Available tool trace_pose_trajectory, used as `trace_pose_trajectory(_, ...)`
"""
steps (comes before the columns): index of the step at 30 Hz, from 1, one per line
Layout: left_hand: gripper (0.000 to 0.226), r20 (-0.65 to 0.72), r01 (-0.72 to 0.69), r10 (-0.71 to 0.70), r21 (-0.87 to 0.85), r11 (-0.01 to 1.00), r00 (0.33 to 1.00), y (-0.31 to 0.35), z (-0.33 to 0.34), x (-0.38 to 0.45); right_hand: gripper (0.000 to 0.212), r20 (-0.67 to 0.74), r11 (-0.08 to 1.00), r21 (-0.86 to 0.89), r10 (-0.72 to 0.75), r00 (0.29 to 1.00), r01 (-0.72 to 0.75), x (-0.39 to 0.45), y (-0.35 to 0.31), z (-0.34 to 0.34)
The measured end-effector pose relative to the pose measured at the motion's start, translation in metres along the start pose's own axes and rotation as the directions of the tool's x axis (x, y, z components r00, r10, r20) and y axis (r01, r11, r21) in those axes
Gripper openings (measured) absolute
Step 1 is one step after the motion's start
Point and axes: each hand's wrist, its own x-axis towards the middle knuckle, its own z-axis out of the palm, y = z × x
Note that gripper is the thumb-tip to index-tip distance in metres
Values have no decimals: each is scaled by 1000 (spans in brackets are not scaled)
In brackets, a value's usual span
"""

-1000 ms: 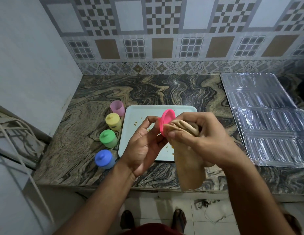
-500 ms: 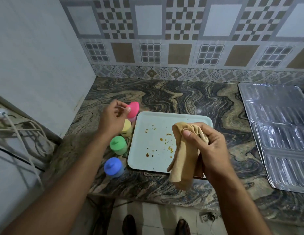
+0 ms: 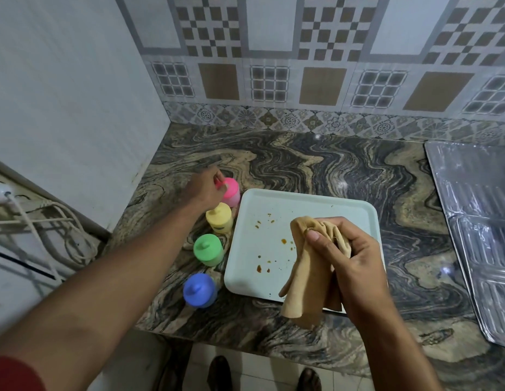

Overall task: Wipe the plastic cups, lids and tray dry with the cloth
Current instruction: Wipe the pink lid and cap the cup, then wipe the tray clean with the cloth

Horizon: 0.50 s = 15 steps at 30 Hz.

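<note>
Several small lidded plastic cups stand in a row left of the tray: pink [image 3: 232, 194], yellow [image 3: 219, 217], green [image 3: 208, 249] and blue [image 3: 199, 290]. My left hand [image 3: 206, 188] reaches over the pink cup, with its fingers on the pink lid that sits on top of it. A pale blue tray [image 3: 262, 249] lies flat on the counter, speckled with brown spots. My right hand [image 3: 350, 261] grips a bunched tan cloth [image 3: 307, 272] above the tray's near right part, the cloth's end hanging past the tray's front edge.
The marble counter [image 3: 330, 170] runs to a tiled back wall. A ribbed metal drainboard [image 3: 480, 221] covers the right end. A white wall, a plug and loose cables [image 3: 48, 221] stand at the left. The counter's front edge runs just below the tray.
My left hand carried the pink lid away from the cloth, out to the left, and set it down on the pink cup. My right hand lowered the cloth over the tray.
</note>
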Motion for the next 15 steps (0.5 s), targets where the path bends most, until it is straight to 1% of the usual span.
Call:
trace_pose_trajectory(7,14,15,-19,19,9,1000,1000,-1,0,7,13,8,1000,-20,3,1000,-3,1,1,3)
trace_pose_trajectory(12,16,26,-34,34,16,999,999,-5,2,11,10,12,999,-42,2,1000,-2,3,6,2)
trace_pose_trajectory(14,17,20,-32,32,9,999,999,-6,3,11,11,-7,1000,-17,16,1000,-16,4,9,2)
trace_pose_trajectory(15,18,12,-28,28,7,1000,1000,-6,4,11,13,-23,999,22,36,999,-35,5,10,3)
